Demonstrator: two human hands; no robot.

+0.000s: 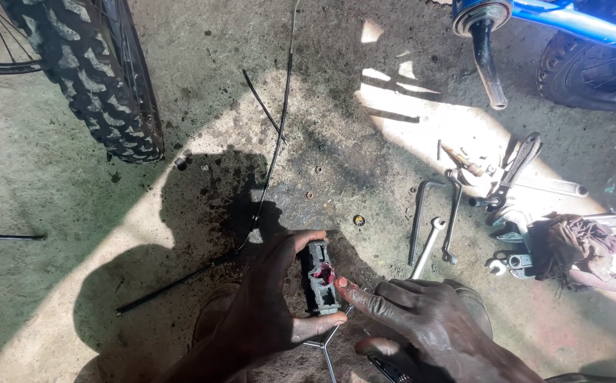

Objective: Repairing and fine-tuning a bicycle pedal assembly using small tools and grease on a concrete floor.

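Observation:
My left hand grips a dark grey plastic bicycle pedal, holding it upright between thumb and fingers just above the concrete floor. A blob of red grease sits in the pedal's middle opening. My right hand reaches in from the right, its index fingertip smeared red and touching the greased opening. Below the hands lies a thin metal Y-shaped wrench.
A knobby bicycle tyre stands at the upper left. A black cable runs across the oily floor. Spanners and wrenches, pliers and a dirty rag lie to the right. A blue bicycle frame with crank arm is at top right.

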